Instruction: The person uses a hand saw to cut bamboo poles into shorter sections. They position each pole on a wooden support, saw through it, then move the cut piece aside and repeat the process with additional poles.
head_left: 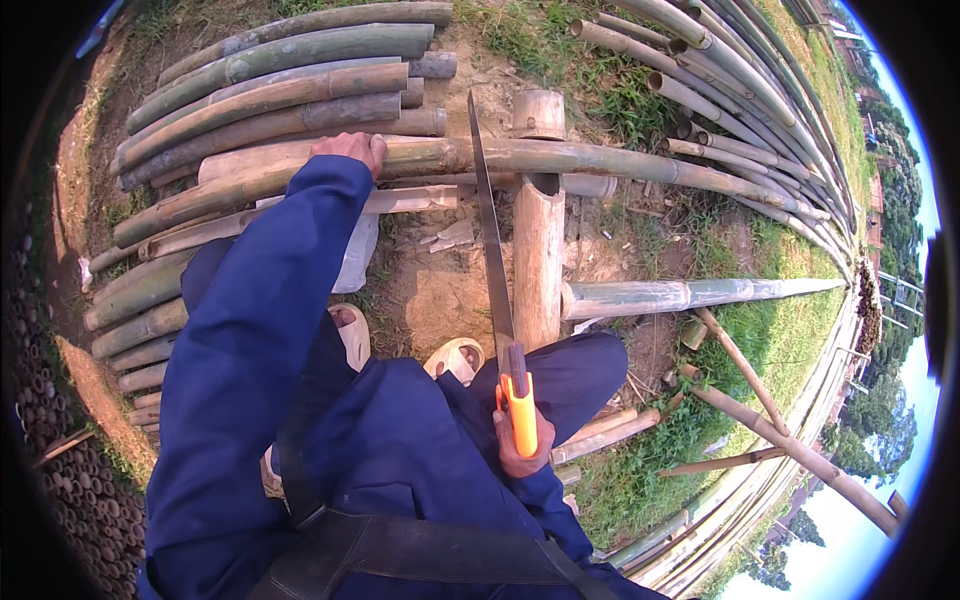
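Note:
My left hand (350,148) is closed over a long bamboo pole (600,160) that runs across in front of me. My right hand (526,446) grips the orange handle of a handsaw (490,225). The saw's long blade points away from me and crosses the pole to the right of my left hand. Whether its teeth have cut into the bamboo cannot be made out. A thick cut bamboo post (539,260) stands just right of the blade, and the pole passes across it near its hollow top.
Cut bamboo lengths (290,55) lie stacked at the far left, with more (140,325) beside my left leg. Long poles (740,75) are piled at the far right. Another pole (700,293) extends right from the post. My sandalled feet (455,360) are below the blade.

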Action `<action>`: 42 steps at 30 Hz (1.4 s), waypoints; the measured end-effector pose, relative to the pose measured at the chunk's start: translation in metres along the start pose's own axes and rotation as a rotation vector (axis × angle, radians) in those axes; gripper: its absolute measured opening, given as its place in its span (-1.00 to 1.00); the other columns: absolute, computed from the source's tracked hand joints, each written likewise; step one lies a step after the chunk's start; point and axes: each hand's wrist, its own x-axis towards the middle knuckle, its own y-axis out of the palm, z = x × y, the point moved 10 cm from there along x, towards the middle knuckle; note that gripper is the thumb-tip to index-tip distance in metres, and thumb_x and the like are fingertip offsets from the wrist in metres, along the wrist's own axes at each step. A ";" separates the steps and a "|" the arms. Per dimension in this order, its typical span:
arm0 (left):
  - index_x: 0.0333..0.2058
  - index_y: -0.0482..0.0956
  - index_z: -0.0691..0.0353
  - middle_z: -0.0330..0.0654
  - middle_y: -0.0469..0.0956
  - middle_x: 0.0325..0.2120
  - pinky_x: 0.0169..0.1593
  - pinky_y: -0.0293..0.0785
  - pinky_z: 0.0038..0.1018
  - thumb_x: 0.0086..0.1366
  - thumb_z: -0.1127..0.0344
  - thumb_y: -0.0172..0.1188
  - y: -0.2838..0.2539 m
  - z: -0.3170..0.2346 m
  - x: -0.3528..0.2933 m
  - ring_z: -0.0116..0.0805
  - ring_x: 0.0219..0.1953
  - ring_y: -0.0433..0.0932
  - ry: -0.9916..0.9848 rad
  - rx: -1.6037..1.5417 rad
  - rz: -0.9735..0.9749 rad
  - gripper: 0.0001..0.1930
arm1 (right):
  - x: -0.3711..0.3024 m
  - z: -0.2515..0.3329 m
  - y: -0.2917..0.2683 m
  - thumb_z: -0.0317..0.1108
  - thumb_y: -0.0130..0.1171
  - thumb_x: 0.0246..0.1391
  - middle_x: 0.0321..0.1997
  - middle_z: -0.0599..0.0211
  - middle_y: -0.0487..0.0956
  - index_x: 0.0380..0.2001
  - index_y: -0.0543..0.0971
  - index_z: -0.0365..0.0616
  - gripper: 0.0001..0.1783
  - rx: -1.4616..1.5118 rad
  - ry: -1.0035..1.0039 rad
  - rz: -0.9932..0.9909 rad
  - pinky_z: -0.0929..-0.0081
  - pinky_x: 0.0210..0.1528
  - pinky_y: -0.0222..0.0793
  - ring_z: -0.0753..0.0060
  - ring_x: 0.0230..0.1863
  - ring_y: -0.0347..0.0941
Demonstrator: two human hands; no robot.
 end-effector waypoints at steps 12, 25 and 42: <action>-0.13 0.73 0.12 0.13 0.68 -0.24 0.12 0.46 -0.08 0.45 -0.06 -0.17 -0.008 0.001 -0.003 0.13 -0.12 0.66 -0.003 0.010 0.028 -0.48 | 0.068 0.001 0.024 -0.53 0.25 0.16 -0.33 0.28 0.64 -0.04 0.58 -0.31 -0.71 0.007 0.039 -0.004 0.51 -0.21 0.46 0.53 -0.32 0.54; -0.12 0.72 0.16 0.16 0.68 -0.23 0.07 0.50 -0.06 0.45 -0.07 -0.16 -0.011 -0.003 -0.001 0.14 -0.11 0.66 0.005 0.022 0.056 -0.47 | 0.119 0.007 0.044 -0.48 0.27 0.20 -0.44 0.41 0.55 -0.19 0.57 -0.33 -0.83 0.039 -0.054 -0.046 0.54 -0.36 0.37 0.63 -0.44 0.40; -0.18 0.73 0.19 0.10 0.70 -0.27 0.09 0.48 -0.11 0.43 -0.03 -0.18 0.000 0.007 -0.002 0.04 -0.16 0.68 -0.020 0.017 0.009 -0.47 | 0.036 -0.010 0.017 -0.54 0.24 0.17 -0.19 0.21 0.69 0.12 0.54 -0.34 -0.57 0.023 0.071 -0.001 0.52 -0.11 0.50 0.52 -0.22 0.61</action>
